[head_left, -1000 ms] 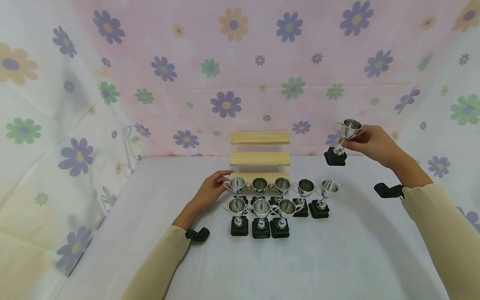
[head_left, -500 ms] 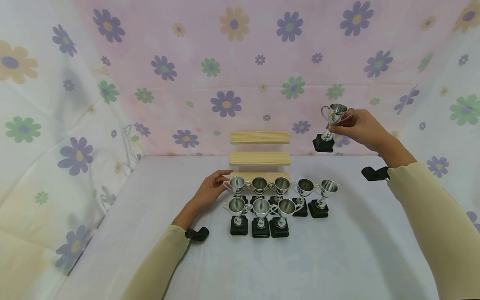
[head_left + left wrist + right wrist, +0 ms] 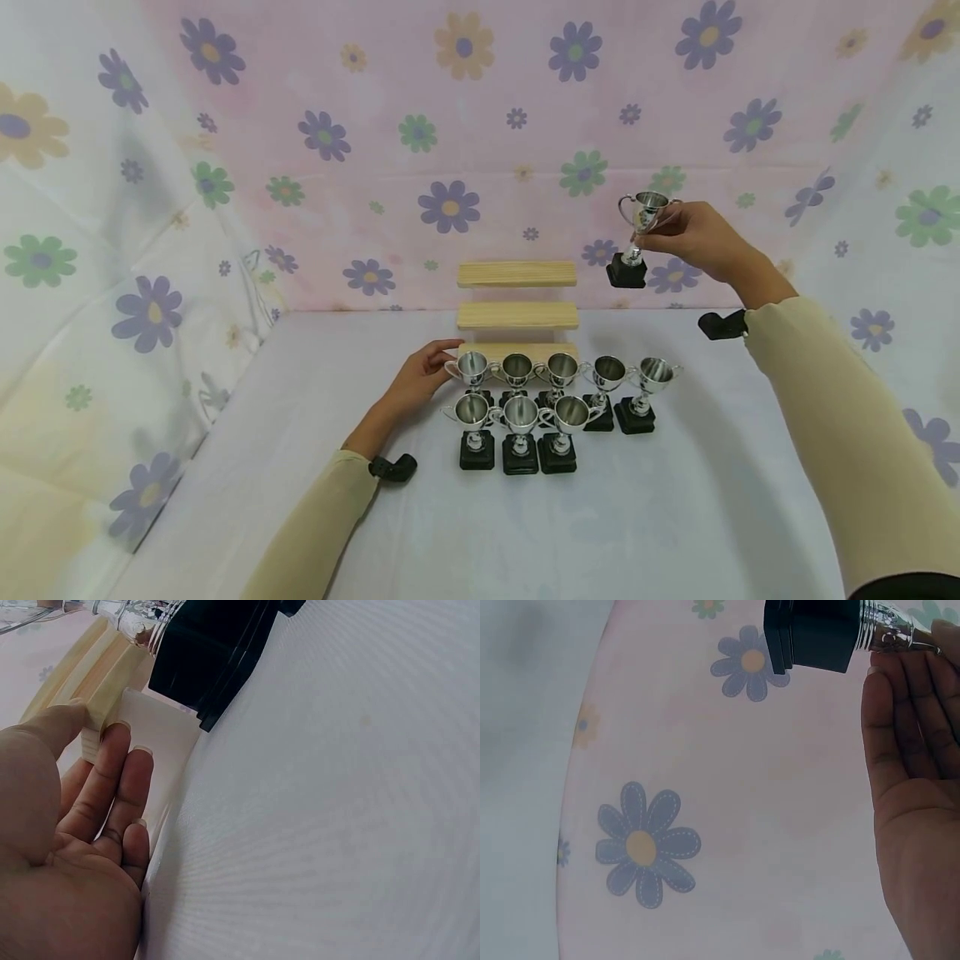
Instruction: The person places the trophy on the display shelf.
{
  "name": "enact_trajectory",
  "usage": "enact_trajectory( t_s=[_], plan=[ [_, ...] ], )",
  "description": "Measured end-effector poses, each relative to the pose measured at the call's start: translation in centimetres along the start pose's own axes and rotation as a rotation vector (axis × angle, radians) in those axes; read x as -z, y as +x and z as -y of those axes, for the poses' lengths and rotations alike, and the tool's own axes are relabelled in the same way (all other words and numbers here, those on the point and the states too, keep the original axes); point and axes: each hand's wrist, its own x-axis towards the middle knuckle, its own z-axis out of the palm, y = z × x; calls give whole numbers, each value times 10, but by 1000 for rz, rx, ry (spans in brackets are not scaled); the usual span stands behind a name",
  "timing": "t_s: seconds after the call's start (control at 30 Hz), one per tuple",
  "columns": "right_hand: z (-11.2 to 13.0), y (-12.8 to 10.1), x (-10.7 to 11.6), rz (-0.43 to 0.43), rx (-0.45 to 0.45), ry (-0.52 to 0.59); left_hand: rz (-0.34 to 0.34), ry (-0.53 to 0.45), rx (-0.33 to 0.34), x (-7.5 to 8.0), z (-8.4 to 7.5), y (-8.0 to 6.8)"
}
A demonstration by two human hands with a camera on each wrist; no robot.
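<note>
The right hand [image 3: 693,237] is holding a small silver trophy [image 3: 636,237] up in the air, its grip pinching the cup near the rim while the stem and black base are hanging just below and to the left of the fingers. In the right wrist view the black base [image 3: 814,634] is sitting beyond the fingertips [image 3: 900,682], with the flowered backdrop [image 3: 450,125] behind it. The trophy is tilting slightly and is touching nothing but the hand. Down and to the left of this grip, a wooden 3-step riser [image 3: 517,310] is standing on the bench [image 3: 675,517].

The left hand [image 3: 420,379] is resting on the bench, its grip relaxed and holding nothing, fingers lying nearly straight. The fingertips [image 3: 120,742] are touching the left end of the lowest step [image 3: 90,682] of the riser. Just right of this hand, 8 more silver trophies [image 3: 551,400] are standing upright on black bases in 2 rows, 5 behind and 3 in front, close together. The nearest trophy in the back row [image 3: 471,371] is standing just beside the fingers; whether they are touching it cannot be told.
</note>
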Motion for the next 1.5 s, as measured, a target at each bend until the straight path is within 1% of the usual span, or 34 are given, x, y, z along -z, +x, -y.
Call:
enact_trajectory(
  t_s=[0.13,0.3,0.57,0.73,0.87,1.2,1.33,1.5],
  plan=[
    [6,6,-4,12,-1,-8,-2,3,1,0,-1,-1],
    [16,11,-9,18,4,15,0,-12,-3,0,-1,-2],
    [26,21,-19,13,4,52,8,-1,-33,0,2,-1],
    [32,27,-25,13,1,90,8,-8,-22,1,1,0],
    [32,32,-31,21,9,90,4,-20,0,0,-1,-1],
    [47,40,-44,19,23,106,-1,-16,-15,2,-2,-1],
    [52,43,-49,20,18,101,7,-10,-28,2,0,-1],
    [57,46,-55,26,23,115,13,-6,-26,1,-1,-1]
  ],
)
